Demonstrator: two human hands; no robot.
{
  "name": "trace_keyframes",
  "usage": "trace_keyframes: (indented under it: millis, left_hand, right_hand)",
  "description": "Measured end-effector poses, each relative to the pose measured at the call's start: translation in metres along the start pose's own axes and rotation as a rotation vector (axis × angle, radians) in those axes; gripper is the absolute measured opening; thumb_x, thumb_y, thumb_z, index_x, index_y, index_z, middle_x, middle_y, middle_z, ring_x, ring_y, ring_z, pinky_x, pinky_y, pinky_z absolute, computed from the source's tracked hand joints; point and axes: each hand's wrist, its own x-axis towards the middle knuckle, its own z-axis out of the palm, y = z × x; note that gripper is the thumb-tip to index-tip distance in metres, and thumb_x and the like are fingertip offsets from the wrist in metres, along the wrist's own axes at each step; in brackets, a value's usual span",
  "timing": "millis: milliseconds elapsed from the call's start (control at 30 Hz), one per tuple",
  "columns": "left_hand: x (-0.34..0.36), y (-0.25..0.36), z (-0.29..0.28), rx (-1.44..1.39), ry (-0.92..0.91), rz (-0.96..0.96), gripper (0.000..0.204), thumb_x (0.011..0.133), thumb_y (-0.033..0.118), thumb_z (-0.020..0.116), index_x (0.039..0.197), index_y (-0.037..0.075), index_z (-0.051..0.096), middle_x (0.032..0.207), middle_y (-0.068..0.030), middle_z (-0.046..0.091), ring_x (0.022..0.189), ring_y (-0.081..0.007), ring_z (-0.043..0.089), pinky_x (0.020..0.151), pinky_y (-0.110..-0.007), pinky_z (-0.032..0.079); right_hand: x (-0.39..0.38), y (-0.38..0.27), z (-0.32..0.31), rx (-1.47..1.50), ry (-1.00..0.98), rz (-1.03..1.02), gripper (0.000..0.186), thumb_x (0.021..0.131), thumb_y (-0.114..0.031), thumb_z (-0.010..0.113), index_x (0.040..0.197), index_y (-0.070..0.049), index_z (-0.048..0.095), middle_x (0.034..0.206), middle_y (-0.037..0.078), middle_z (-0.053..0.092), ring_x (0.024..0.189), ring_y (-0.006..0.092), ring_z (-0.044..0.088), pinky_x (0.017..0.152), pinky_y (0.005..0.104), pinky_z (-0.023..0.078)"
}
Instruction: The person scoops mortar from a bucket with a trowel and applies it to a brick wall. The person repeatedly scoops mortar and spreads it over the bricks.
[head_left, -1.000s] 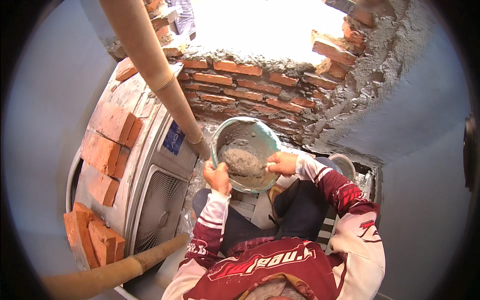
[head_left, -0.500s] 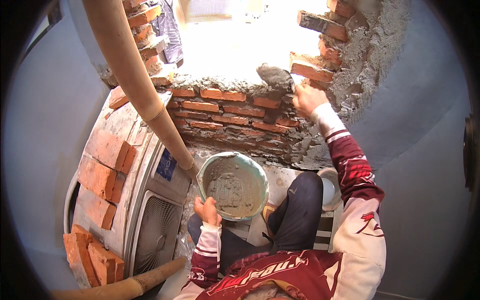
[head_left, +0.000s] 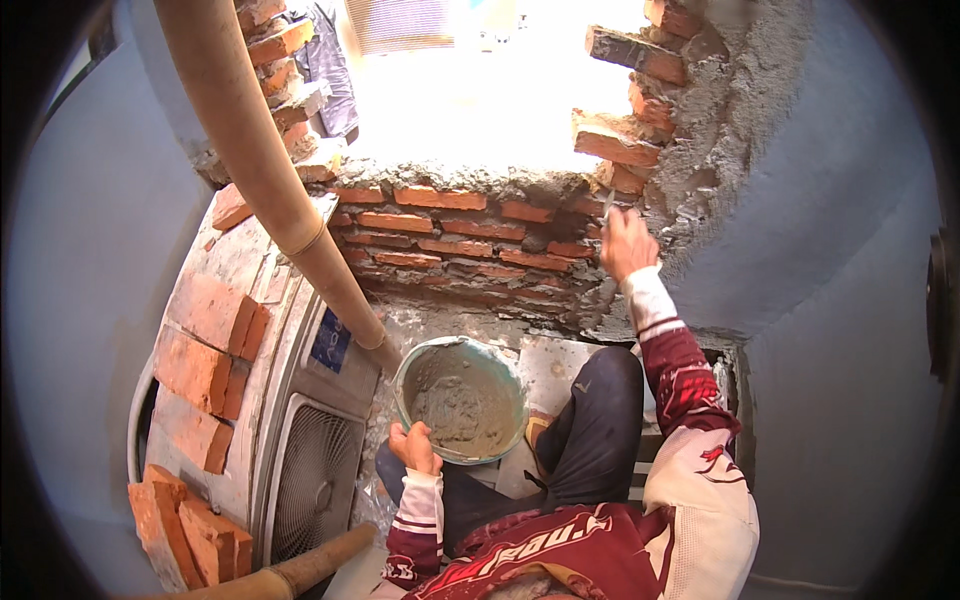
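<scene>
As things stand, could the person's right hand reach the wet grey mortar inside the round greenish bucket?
Probably yes: nothing seems to block the right hand, the mortar lies uncovered, and the left hand holds the bucket by its rim.

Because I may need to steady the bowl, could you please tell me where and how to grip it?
Probably pinch the rim of the bowl from the near left, where the left hand holds it: the raised edge stands clear of the grey mortar inside.
</scene>
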Motion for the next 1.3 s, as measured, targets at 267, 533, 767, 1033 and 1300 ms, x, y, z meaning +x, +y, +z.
trace_keyframes:
  millis: [267,533,767,1033,1300]
  left_hand:
    - [-0.006,0.005,0.019,0.016,-0.010,-0.019,0.030,0.062,-0.007,0.053,0.069,0.012,0.031,0.068,0.0029,0.036,0.061,-0.0109,0.033,0.057,-0.025,0.031]
    - [0.000,-0.007,0.011,-0.039,-0.020,0.002,0.027,0.061,-0.007,0.054,0.069,0.009,0.034,0.069,0.0016,0.038,0.061,-0.0115,0.034,0.056,-0.028,0.033]
    - [0.008,-0.014,-0.004,-0.018,0.004,0.027,0.029,0.060,-0.005,0.055,0.069,0.010,0.033,0.069,0.0023,0.035,0.062,-0.0109,0.031,0.056,-0.027,0.032]
    - [0.008,-0.008,0.000,-0.019,-0.013,0.021,0.030,0.060,-0.004,0.056,0.070,0.010,0.031,0.070,0.0026,0.033,0.063,-0.0109,0.031,0.056,-0.027,0.030]
    - [0.006,-0.005,0.004,-0.004,-0.009,0.012,0.027,0.060,-0.003,0.056,0.070,0.009,0.034,0.069,0.0017,0.035,0.062,-0.0121,0.032,0.056,-0.029,0.032]
  right_hand:
    - [-0.041,-0.013,0.066,0.263,-0.062,0.004,0.027,0.095,-0.029,0.056,0.110,-0.007,0.055,0.095,0.015,0.057,0.085,0.0342,0.064,0.068,0.0457,0.053]
    - [-0.033,-0.020,0.057,0.586,-0.150,0.363,0.030,0.098,-0.032,0.050,0.106,-0.004,0.055,0.102,0.024,0.064,0.093,0.0470,0.060,0.078,0.0501,0.048]
    - [-0.057,-0.056,0.052,1.145,-0.192,0.814,0.030,0.101,-0.033,0.048,0.102,-0.004,0.056,0.077,0.006,0.059,0.052,0.0132,0.058,0.046,0.0317,0.048]
    - [-0.093,-0.051,0.051,0.412,-0.289,0.207,0.030,0.096,-0.031,0.054,0.116,-0.009,0.055,0.107,0.015,0.062,0.098,0.0356,0.062,0.080,0.0501,0.045]
    - [-0.036,-0.006,0.094,0.274,-0.134,0.009,0.029,0.095,-0.034,0.054,0.113,-0.012,0.055,0.100,0.012,0.060,0.096,0.0337,0.062,0.076,0.0494,0.050]
